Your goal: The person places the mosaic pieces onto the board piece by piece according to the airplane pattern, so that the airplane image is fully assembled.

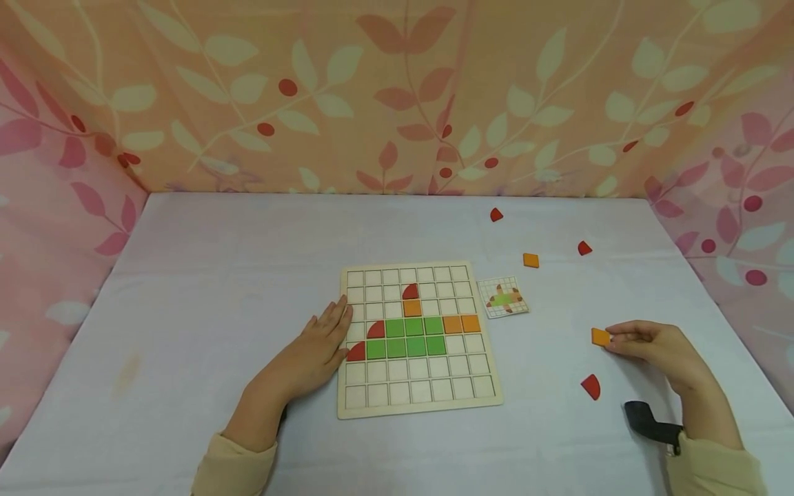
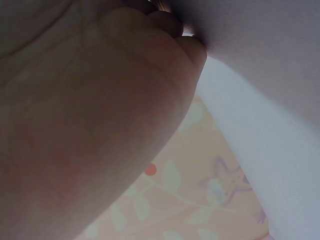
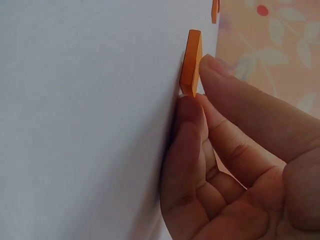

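A wooden grid board (image 1: 419, 413) lies on the table with green, orange and red tiles set in its squares. My left hand (image 1: 315, 357) rests on its left edge, fingers extended; in the left wrist view the palm (image 2: 90, 130) fills much of the picture. To the right of the board, my right hand (image 1: 660, 351) pinches an orange square tile (image 1: 599, 337) at its fingertips. From the right wrist, this tile (image 3: 191, 62) appears edge-on, low over the white cloth, with the thumb against one face.
A small pattern card (image 1: 504, 297) lies just right of the board. Around it are a loose orange tile (image 1: 531, 260) and red quarter-round tiles (image 1: 496, 215), (image 1: 584, 248). Another red tile (image 1: 591, 387) sits near my right hand. Patterned curtains (image 1: 397, 96) surround the white table (image 1: 205, 275).
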Demonstrator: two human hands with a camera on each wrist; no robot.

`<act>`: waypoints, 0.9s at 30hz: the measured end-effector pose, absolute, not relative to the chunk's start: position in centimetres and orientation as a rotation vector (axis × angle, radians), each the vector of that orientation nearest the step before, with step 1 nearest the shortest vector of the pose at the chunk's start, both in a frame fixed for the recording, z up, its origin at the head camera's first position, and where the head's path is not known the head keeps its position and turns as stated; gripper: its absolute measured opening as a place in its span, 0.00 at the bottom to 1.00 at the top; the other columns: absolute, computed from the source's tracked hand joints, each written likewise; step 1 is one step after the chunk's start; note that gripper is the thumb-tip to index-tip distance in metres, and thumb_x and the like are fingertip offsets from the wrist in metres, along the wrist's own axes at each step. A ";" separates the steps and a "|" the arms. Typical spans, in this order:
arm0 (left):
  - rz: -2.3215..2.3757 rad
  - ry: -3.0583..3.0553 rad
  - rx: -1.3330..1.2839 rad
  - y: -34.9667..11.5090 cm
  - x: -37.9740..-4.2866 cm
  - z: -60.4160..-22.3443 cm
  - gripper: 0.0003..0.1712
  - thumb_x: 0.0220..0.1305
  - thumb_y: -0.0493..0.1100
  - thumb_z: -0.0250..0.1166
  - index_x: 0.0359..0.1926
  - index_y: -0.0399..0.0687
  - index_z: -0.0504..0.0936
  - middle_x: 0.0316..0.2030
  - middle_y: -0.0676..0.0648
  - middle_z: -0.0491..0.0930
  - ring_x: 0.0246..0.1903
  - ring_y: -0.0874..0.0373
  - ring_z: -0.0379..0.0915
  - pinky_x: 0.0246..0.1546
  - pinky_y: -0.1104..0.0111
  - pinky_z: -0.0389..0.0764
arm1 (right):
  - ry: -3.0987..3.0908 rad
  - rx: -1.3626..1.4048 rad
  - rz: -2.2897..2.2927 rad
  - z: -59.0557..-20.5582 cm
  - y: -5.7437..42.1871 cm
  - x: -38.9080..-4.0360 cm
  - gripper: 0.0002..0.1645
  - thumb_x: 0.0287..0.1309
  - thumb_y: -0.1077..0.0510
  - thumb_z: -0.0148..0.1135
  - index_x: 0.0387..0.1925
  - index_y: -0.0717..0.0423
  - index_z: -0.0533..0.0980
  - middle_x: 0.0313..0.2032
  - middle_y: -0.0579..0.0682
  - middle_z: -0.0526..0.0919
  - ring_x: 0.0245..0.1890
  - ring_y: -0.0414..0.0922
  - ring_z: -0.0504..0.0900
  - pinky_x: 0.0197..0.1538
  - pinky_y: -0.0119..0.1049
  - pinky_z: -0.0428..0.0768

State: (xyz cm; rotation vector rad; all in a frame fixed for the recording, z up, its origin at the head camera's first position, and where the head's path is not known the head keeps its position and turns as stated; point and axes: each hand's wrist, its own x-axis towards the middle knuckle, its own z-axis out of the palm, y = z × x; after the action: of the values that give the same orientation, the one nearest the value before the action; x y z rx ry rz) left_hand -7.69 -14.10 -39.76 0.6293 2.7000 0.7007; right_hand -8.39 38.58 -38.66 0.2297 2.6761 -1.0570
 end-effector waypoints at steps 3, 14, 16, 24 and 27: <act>0.706 2.697 0.637 -14.2 -7.7 -39.8 0.36 0.70 0.40 0.52 0.71 0.33 0.48 0.73 0.38 0.39 0.71 0.43 0.35 0.67 0.46 0.45 | 2.693 0.227 -1.062 -38.6 38.3 -8.5 0.28 0.54 0.53 0.68 0.48 0.73 0.75 0.30 0.40 0.84 0.34 0.27 0.71 0.37 0.27 0.67; 0.713 2.692 0.645 -14.2 -7.7 -40.1 0.36 0.70 0.41 0.51 0.71 0.33 0.48 0.73 0.38 0.39 0.71 0.43 0.35 0.67 0.47 0.45 | 2.725 0.201 -1.054 -38.6 37.3 -8.6 0.24 0.53 0.55 0.69 0.44 0.71 0.76 0.32 0.46 0.85 0.32 0.28 0.75 0.37 0.25 0.69; 0.708 2.692 0.640 -14.2 -7.7 -40.1 0.36 0.70 0.41 0.51 0.71 0.33 0.47 0.73 0.38 0.38 0.71 0.44 0.35 0.67 0.47 0.45 | 2.726 0.194 -1.053 -38.6 37.0 -8.6 0.23 0.53 0.55 0.69 0.43 0.70 0.77 0.32 0.47 0.85 0.32 0.29 0.75 0.37 0.25 0.69; 0.717 2.698 0.643 -14.2 -7.7 -40.1 0.36 0.70 0.41 0.51 0.71 0.33 0.48 0.73 0.38 0.39 0.71 0.44 0.35 0.67 0.47 0.45 | 2.719 0.196 -1.029 -38.3 36.3 -8.9 0.22 0.54 0.53 0.69 0.42 0.68 0.78 0.33 0.47 0.85 0.34 0.29 0.73 0.39 0.29 0.67; 0.713 2.697 0.645 -14.2 -7.7 -40.0 0.36 0.70 0.41 0.51 0.71 0.33 0.48 0.73 0.38 0.39 0.71 0.44 0.35 0.67 0.47 0.45 | 2.712 0.191 -1.050 -38.3 36.2 -9.0 0.21 0.55 0.53 0.68 0.41 0.68 0.78 0.32 0.45 0.85 0.34 0.30 0.73 0.39 0.29 0.68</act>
State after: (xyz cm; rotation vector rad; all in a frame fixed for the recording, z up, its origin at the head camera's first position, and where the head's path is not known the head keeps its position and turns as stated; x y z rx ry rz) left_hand -7.70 -14.22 -39.99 0.6448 2.6974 0.7127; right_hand -8.96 36.21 -38.32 0.1906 2.7120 -1.0503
